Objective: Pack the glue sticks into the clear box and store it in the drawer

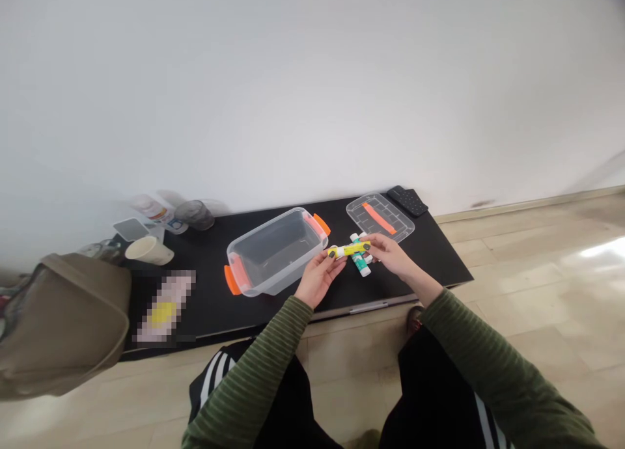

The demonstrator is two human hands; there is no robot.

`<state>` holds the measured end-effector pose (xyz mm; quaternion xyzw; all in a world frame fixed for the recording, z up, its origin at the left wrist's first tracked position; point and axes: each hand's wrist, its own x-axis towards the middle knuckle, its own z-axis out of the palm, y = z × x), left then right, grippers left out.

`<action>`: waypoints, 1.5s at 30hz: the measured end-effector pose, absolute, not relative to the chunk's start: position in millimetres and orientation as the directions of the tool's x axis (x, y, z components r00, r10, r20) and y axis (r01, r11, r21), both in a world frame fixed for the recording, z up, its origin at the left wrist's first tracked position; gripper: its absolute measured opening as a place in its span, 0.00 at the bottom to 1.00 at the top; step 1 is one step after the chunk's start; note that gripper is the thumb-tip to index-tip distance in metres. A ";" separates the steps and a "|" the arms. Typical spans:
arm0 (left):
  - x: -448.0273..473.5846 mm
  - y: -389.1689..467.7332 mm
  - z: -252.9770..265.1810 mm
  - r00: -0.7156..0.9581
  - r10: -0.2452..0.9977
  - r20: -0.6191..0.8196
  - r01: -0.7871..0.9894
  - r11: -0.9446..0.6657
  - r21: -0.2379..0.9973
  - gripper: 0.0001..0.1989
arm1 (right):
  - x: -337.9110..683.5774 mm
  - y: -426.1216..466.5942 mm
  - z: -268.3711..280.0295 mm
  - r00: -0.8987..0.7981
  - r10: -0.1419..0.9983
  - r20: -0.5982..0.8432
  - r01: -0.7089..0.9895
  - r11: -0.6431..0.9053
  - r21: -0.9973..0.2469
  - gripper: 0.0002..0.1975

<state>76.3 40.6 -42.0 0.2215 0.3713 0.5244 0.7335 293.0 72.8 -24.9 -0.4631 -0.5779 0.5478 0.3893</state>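
Observation:
Both hands grip a yellow-and-white tube that looks like a glue stick (350, 249), held level over the black tabletop. My left hand (319, 276) pinches its left end, with the thumb on top. At the other end, the fingers of my right hand (388, 255) are closed on the yellow tip. Just beneath lie green-and-white glue sticks (361, 263), partly covered by the held one and my right hand. To the left of my hands stands a clear plastic box (278, 287) with orange latches, its top uncovered. Its clear lid (403, 224) with an orange handle lies behind my right hand.
A low black table (205, 312) runs along the white wall. On its left are a brown bag (63, 325), a paper cup (149, 250), a white bottle (161, 213), a dark glass (195, 213) and a pixelated item (168, 306). A black keyboard-like object (407, 200) lies at back right.

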 end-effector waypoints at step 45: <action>86.4 42.7 -68.9 0.344 0.929 0.139 0.878 -0.370 0.304 0.18 | 331.4 101.4 -37.2 0.156 0.949 -0.274 0.940 -0.227 -0.253 0.20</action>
